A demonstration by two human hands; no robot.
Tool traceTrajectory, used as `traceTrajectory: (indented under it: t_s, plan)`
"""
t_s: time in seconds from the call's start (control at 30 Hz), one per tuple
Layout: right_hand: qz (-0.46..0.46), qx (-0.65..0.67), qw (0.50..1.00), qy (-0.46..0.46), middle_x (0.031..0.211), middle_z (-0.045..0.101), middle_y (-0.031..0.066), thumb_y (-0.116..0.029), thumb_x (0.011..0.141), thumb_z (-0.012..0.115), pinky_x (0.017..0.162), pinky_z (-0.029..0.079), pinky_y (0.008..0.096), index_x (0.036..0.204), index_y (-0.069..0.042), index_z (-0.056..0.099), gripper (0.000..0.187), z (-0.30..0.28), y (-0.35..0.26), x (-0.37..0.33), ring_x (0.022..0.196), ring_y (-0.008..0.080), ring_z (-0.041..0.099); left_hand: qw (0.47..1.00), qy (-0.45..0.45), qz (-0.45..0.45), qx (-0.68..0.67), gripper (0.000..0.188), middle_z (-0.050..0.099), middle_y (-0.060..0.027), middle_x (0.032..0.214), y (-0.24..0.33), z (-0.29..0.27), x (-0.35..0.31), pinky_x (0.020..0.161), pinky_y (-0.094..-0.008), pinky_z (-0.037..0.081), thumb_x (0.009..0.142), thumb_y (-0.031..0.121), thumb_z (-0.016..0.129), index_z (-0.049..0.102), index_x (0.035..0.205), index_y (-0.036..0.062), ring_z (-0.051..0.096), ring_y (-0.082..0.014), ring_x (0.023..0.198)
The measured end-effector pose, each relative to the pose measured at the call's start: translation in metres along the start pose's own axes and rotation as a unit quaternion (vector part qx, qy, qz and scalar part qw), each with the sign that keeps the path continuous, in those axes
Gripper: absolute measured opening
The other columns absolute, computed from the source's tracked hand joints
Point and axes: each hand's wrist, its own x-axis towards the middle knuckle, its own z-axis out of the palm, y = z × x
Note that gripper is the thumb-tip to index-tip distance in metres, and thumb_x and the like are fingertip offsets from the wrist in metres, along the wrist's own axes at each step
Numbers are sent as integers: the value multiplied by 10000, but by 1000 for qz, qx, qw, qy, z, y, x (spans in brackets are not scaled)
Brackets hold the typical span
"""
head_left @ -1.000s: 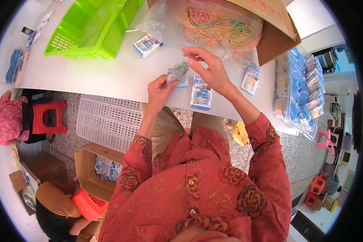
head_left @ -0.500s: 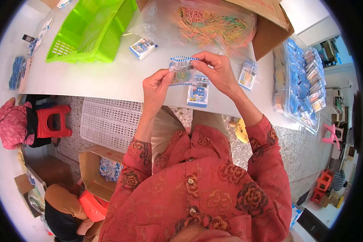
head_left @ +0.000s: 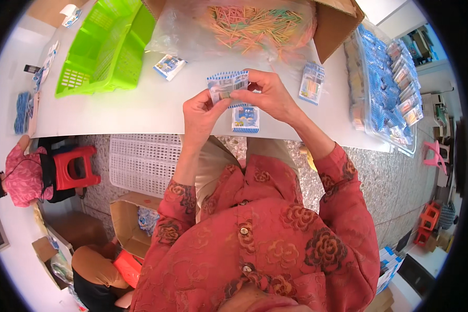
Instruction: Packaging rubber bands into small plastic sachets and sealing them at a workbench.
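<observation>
Above the near edge of the white table, a small clear packet (head_left: 228, 83) with blue-striped ends is pinched in both hands. My left hand (head_left: 200, 112) grips its left side with thumb and fingers. My right hand (head_left: 268, 96) holds the right side, its thumb pressed over the lower part. Thin coloured sticks show faintly inside the packet. Just below it a similar packet (head_left: 245, 119) lies flat on the table, its upper end partly hidden. One more packet of sticks (head_left: 311, 84) rests to the right, and another packet (head_left: 169, 67) to the left.
A cardboard box (head_left: 338, 26) lined with clear plastic holds loose coloured sticks (head_left: 255, 26) at the back. A green basket (head_left: 99, 78) stands at left, a clear tub of packets (head_left: 369, 122) at right. Two other people sit at left, near a red stool (head_left: 75, 167).
The packet in my hands has turned more upright, and my right thumb has slid lower on it. The view has shifted slightly, so the table things appear farther left.
</observation>
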Motion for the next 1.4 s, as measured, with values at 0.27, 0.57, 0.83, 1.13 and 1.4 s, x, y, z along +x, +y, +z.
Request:
traceTrajectory:
  t_s: [0.27,0.57,0.83,1.13,1.4]
  plan:
    - [-46,-134,990,0,782,621,21,-96,822,666,642,465,233,903,-4,652,124,-3,4,-5,699,66,556,1000,14,-24,-1,179,652,1,874,1,9,-9,651,-191,450,797,17,694,664,971,-16,552,-38,752]
    - [-17,-97,995,-23,749,624,28,-106,834,636,596,470,249,870,4,642,116,-33,19,12,645,81,544,997,38,-30,60,178,641,27,823,-22,0,-5,598,-178,408,797,26,694,673,969,-9,508,-15,695]
    - [-51,-323,934,142,787,645,37,-67,855,579,610,473,262,980,-2,645,156,-127,49,88,665,114,585,994,96,-18,55,68,556,62,696,-66,-9,-2,524,-184,324,787,27,698,665,836,-6,399,-8,613]
    - [-86,-451,888,8,860,630,164,-121,818,543,693,493,438,922,-72,631,145,-109,45,133,803,366,608,987,108,-7,118,125,555,23,629,-63,-8,2,499,-195,362,732,17,730,608,723,-6,427,-21,570]
    - [-79,-587,803,71,962,621,129,-112,795,588,751,492,395,941,-78,630,155,-150,67,151,826,283,625,989,91,-2,118,81,518,54,648,-60,-7,-2,507,-197,331,752,6,706,627,749,-15,404,-19,604]
